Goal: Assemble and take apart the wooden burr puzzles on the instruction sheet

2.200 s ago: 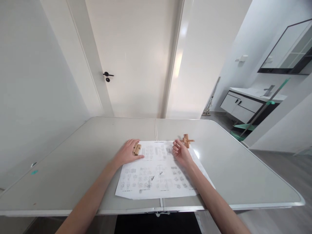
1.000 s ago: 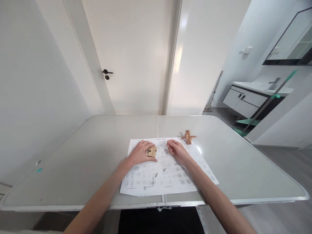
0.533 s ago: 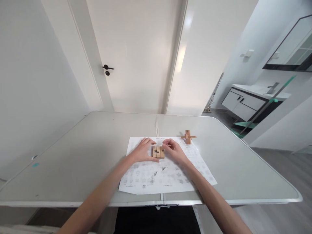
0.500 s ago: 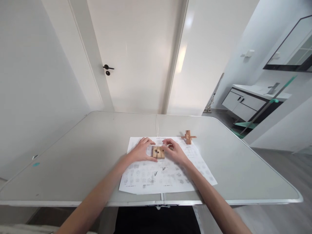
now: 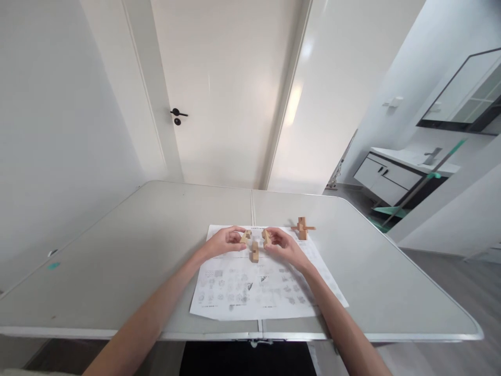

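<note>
Between thumb and fingers, my left hand (image 5: 229,240) grips a notched wooden puzzle piece (image 5: 246,236), tilted. Opposite it, my right hand (image 5: 285,246) pinches another notched wooden block (image 5: 266,238). A third wooden piece (image 5: 255,252), with a notch in its side, lies on the printed sheet (image 5: 227,303) between and just below the two hands. It touches neither hand. Beyond my right hand, at the sheet's upper right corner, stands a cross-shaped assembly of wooden pieces (image 5: 302,228).
The sheet lies across the seam of a pale folding table (image 5: 129,261) with a metal rim. A closed door (image 5: 223,94) with a black handle stands behind it. At the right are a sink cabinet (image 5: 385,175) and a green-handled broom (image 5: 434,175).
The three pieces lay side by side between my hands. Now the outer two are lifted apart, one in each hand, and the middle one stays on the sheet. The view has tilted slightly.
</note>
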The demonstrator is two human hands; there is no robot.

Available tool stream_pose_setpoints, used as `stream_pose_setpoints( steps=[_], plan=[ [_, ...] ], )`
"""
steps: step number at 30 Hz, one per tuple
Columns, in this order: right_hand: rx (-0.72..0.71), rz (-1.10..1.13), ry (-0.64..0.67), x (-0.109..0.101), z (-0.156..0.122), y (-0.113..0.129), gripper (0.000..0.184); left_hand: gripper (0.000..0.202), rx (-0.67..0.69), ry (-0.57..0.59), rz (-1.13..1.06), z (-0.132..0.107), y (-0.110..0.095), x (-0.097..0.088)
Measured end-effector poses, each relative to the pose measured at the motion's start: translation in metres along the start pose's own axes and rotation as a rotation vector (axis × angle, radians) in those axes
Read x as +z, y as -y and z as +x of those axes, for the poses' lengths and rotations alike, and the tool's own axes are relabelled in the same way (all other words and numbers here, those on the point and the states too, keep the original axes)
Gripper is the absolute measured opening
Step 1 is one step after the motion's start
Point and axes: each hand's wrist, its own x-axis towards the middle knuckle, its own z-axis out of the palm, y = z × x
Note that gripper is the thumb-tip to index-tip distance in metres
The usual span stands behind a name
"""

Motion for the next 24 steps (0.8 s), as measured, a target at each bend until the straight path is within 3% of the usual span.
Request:
stream_pose_setpoints(
  steps=[4,12,16,21,24],
  plan=[
    [0.034,0.186,0.062,0.002,-0.001,0.001,0.053,0.047,-0.015,0.003,-0.183,0.0,-0.004,0.003],
    [0.119,0.428,0.174,0.006,-0.002,0.008,0.07,0.047,-0.121,0.066,-0.401,-0.003,-0.006,0.003],
    [0.127,0.449,0.199,0.007,-0.001,0.009,0.078,0.034,-0.175,0.083,-0.52,-0.006,-0.009,0.001],
    [0.099,0.401,0.158,0.01,0.002,0.005,0.045,0.043,-0.196,0.077,-0.504,-0.005,-0.008,0.004],
    [0.089,0.403,0.133,0.013,0.004,0.001,0.039,0.051,-0.209,0.081,-0.496,-0.005,-0.007,0.008]
  ],
)
